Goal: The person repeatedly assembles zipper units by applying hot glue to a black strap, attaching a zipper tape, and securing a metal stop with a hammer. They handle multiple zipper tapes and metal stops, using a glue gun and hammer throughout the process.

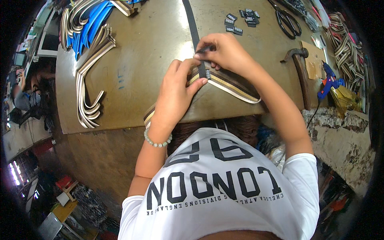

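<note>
Black scissors and a hammer lay beyond the right hand, pinched around a dark piece; the left hand gripped striped webbing.

White short-sleeved fabric T-shirt: black block printing, upside down in view. Large two-digit number nearest the table edge, partly lost in a fold; one big word in capitals next; one line of much smaller capitals closest to the wearer's neck, partly legible. Small black rectangular labels, loose group on the olive-brown smooth tabletop: pale lettering, too small to read. Small dark label on brown, gold and cream striped woven webbing, just beside a flat black fabric strip: pale marks, unreadable.
</note>
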The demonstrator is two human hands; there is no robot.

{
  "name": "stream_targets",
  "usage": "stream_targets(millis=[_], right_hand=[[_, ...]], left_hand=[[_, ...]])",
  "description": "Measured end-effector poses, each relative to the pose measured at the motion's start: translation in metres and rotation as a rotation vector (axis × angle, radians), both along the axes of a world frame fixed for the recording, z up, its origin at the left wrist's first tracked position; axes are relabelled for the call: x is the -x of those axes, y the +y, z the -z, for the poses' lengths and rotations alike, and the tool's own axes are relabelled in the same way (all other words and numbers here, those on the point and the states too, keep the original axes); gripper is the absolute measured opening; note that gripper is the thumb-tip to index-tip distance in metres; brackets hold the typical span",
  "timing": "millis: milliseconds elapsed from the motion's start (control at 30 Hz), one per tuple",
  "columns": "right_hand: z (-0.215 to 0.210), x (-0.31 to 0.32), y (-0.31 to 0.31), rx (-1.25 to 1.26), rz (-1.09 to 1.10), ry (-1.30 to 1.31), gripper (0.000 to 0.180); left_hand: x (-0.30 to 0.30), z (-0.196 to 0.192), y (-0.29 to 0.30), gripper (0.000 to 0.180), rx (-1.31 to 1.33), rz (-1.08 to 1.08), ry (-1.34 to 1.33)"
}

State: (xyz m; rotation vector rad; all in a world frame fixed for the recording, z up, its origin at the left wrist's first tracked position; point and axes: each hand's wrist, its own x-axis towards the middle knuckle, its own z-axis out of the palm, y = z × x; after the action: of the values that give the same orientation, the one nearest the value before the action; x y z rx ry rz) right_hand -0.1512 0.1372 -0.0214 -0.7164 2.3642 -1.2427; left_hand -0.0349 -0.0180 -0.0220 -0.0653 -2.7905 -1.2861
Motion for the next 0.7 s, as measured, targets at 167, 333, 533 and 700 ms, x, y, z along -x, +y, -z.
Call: stream_targets(millis=[167, 333, 533, 700], right_hand=[[-0.011, -0.015, 0.016, -0.203, 0.002, 0.493, 0.027], [0.0, -0.05, 0.051, -0.074, -0.389, 0.76, 0.027], [0.017, -0.056, 0.066, -0.247, -0.403, 0.981, 0.036], [0.009, -0.061, 0.059, -0.262, -0.399, 0.982, 0.038]], left_hand=[[-0.004, 0.004, -0.001, 0.036, 0.038, 0.056, 0.046], [-0.006, 0.009, 0.006, 0.031, 0.051, -0.002, 0.117], [-0.006, 0.011, 0.008, 0.032, 0.039, -0.016, 0.098], [-0.005, 0.012, 0.008, 0.032, 0.055, -0.024, 0.127]])
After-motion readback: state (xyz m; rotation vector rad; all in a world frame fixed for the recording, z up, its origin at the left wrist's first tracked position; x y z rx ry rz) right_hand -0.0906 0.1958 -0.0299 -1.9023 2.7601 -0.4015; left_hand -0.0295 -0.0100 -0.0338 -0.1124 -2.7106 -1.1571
